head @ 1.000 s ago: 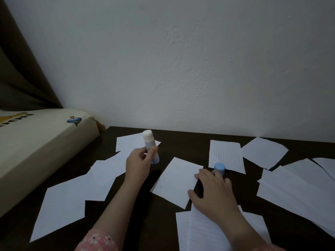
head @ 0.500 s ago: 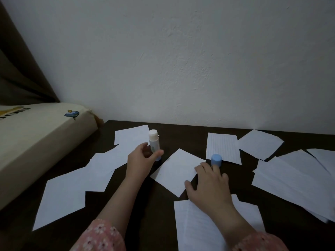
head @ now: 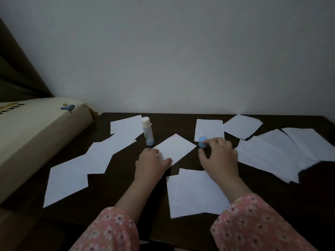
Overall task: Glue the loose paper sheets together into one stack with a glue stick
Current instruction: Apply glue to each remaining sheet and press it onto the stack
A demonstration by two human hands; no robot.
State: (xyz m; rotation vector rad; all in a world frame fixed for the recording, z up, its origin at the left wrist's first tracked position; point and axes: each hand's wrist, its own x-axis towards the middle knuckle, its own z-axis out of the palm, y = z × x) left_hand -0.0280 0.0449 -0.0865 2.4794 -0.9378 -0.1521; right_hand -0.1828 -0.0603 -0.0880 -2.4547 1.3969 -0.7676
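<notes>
A: Right hand: its grip closes narrowly on the blue cap, fingertips pinching it. Left hand lies flat, fingers spread, on the middle sheet.

B: Anything hidden?

A: The right palm covers the cap's lower side; whether the cap touches the desk is unclear.

B: And the glue stick?

A: Upright, ungripped, just left of the middle sheet, beyond the left hand. Loose sheets lie scattered either side.
</notes>
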